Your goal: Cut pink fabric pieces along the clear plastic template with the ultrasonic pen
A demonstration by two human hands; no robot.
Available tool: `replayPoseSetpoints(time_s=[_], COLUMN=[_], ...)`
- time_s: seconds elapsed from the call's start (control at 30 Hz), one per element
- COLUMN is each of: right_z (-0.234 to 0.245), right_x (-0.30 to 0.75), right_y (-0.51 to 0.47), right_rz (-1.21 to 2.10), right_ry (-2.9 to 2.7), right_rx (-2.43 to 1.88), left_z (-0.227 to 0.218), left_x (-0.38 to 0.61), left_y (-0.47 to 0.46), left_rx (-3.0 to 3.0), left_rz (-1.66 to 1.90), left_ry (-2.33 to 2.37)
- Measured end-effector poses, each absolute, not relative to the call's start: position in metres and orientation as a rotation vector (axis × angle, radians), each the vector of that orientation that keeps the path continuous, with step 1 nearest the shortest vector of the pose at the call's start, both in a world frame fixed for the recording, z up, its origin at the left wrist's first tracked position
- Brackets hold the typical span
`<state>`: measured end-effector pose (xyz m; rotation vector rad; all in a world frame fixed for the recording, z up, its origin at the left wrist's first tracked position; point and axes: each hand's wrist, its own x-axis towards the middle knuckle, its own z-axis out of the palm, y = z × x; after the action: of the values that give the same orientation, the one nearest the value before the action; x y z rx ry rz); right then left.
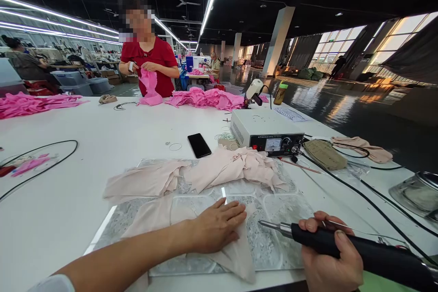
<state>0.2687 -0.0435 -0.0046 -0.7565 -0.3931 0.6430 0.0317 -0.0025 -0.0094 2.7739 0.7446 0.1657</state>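
Observation:
My left hand (219, 226) lies flat, fingers stretched out, on a pale pink fabric piece (239, 260). The fabric rests on a clear, marked glass-like board (273, 255). My right hand (330, 260) is wrapped around a black corded hand tool (369, 253) with a pointed metal tip. That tip hovers over or near the board, just right of the fabric; contact cannot be made out. A thin metal strip, perhaps tweezers (362, 232), shows by my right fingers. Beyond my left hand lie two stacks of pale pink pieces (143, 180), (232, 169).
A white control box (267, 123) with dial and knobs stands behind the stacks, beside a black phone (199, 145). Black cable (362, 205) runs along the right. A glass jar (415, 194) sits at the right edge. Across the table a person in red (148, 59) handles pink fabric (150, 86).

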Motion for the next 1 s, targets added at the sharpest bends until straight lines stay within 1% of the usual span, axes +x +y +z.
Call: replayPoseSetpoints(time_s=[0.13,0.3,0.57,1.0], right_z=[-0.003,-0.002,-0.001,-0.007], right_x=[0.268,0.268,0.268,0.274], right_y=[-0.035,-0.028,-0.026,-0.027], right_rz=[0.605,0.569,0.582,0.585], right_ry=[-0.376,-0.381,-0.332,-0.396], right_rx=[-0.79,-0.818,-0.862,-0.838], left_z=[-0.015,-0.011,-0.007,-0.009], left_x=[0.032,0.031,0.03,0.03], left_y=[0.001,0.003,0.003,0.003], left_rx=[2.772,2.742,2.714,2.722], left_rz=[0.175,0.182,0.133,0.214], left_ry=[0.67,0.636,0.608,0.59])
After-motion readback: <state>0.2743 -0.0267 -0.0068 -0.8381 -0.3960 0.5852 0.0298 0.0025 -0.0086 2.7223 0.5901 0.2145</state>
